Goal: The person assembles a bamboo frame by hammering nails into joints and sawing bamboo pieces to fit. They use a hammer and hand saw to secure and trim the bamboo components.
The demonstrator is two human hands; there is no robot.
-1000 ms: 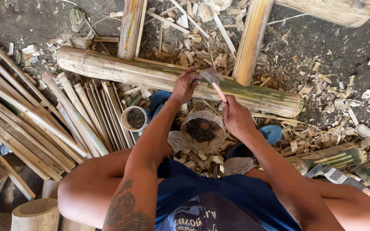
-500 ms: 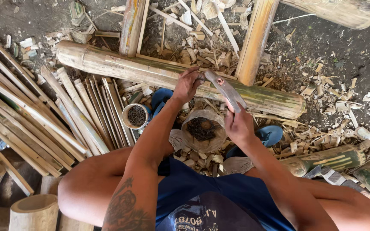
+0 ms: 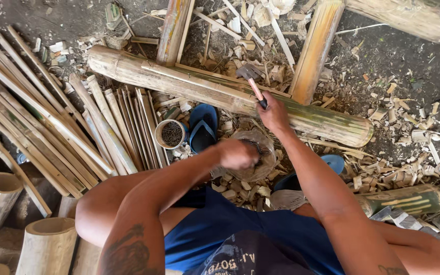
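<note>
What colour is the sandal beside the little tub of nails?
Blue sandal, seen best in the head view.

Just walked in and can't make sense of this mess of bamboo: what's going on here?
A person squats over a long bamboo pole lying on the littered ground. The right hand grips a hammer whose head rests on the pole. The left hand reaches into a clear plastic bag near the knees. A small round container of nails stands beside blue sandals, with split bamboo strips to the left.
</note>
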